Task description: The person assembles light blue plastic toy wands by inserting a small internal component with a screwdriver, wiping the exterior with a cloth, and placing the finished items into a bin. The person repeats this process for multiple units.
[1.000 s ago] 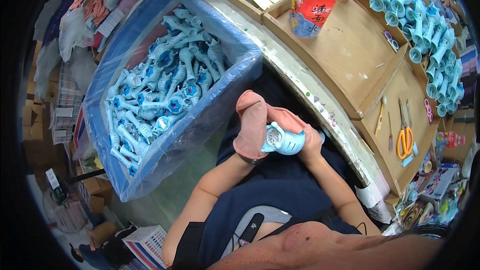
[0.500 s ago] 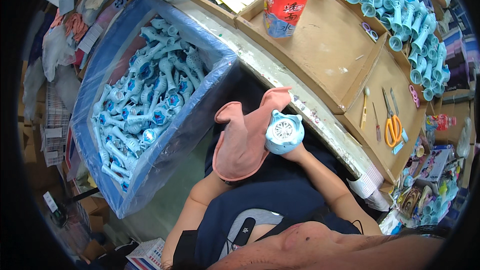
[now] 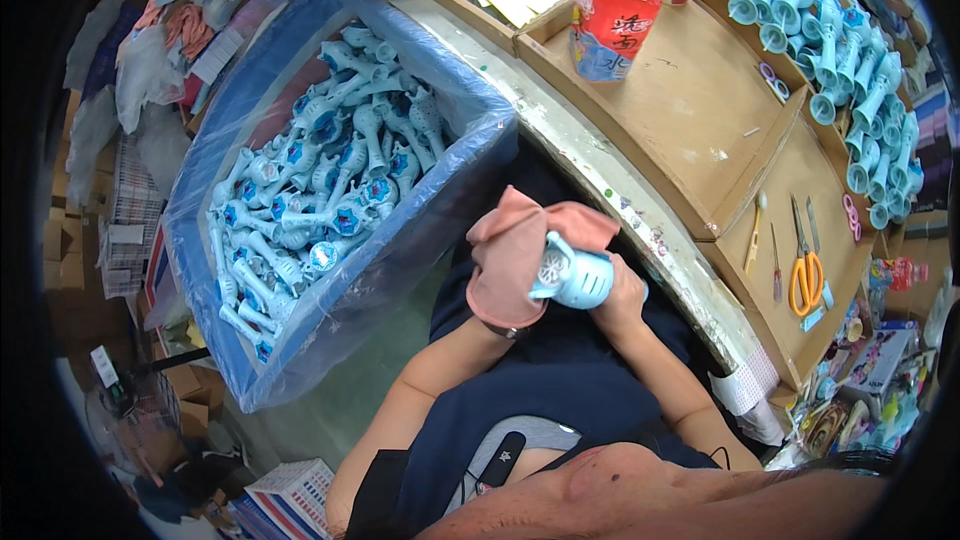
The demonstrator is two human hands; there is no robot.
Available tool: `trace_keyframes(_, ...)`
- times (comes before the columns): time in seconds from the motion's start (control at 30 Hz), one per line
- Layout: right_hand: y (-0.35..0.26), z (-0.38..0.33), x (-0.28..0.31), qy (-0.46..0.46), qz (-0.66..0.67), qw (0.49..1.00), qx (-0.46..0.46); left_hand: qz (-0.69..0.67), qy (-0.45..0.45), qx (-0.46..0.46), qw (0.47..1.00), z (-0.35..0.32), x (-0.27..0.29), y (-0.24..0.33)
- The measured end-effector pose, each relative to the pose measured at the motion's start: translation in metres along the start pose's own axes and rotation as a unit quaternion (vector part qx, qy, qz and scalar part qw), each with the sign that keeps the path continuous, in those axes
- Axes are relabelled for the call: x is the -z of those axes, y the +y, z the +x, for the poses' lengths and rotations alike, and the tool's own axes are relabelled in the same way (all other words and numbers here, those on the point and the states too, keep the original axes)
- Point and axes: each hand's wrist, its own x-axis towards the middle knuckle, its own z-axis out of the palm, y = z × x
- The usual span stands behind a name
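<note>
A light-blue plastic toy piece (image 3: pixel 583 280) with a round patterned vent at its head end lies tilted in front of me, the vent turned left. My right hand (image 3: pixel 625 297) is closed round its narrower end. A salmon-pink cloth (image 3: pixel 508 275) is draped over my left hand (image 3: pixel 492 332), leaving just the wrist in sight. The cloth touches the head of the toy piece, and one fold reaches behind it. The fingers under the cloth are hidden.
Many similar pieces (image 3: pixel 345 155) fill a blue plastic-lined bin (image 3: pixel 440 208) on my left. Beside the pale table edge (image 3: pixel 640 225), a cardboard tray (image 3: pixel 690 90) holds a red-labelled bottle (image 3: pixel 617 15). Orange scissors (image 3: pixel 805 275) lie right, near a brush (image 3: pixel 755 235). More blue pieces (image 3: pixel 870 90) stand beyond.
The toy piece has turned from vent facing up to lying on its side, vent leftward. The cloth has bunched round its head, and the whole view has shifted slightly.
</note>
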Motion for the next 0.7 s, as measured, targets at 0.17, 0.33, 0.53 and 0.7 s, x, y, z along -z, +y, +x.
trace_keyframes(0.17, 0.001, 0.000, 0.002, 0.004, -0.026, 0.997, 0.066, 0.135, -0.069, 0.048, 0.987, 0.005, 0.001, -0.005)
trace_keyframes(0.33, -0.001, 0.001, 0.000, -0.029, 0.026, 0.999, -0.021, -0.311, 0.012, 0.132, 0.941, 0.000, -0.007, 0.006)
trace_keyframes(0.53, 0.001, 0.001, 0.003, -0.045, -0.001, 0.999, 0.030, -0.117, -0.062, 0.201, 0.971, -0.010, -0.002, -0.009)
trace_keyframes(0.7, 0.009, 0.012, 0.015, -0.211, 0.229, 0.944, -0.109, -0.730, -0.110, 0.451, 0.501, 0.010, 0.012, 0.006)
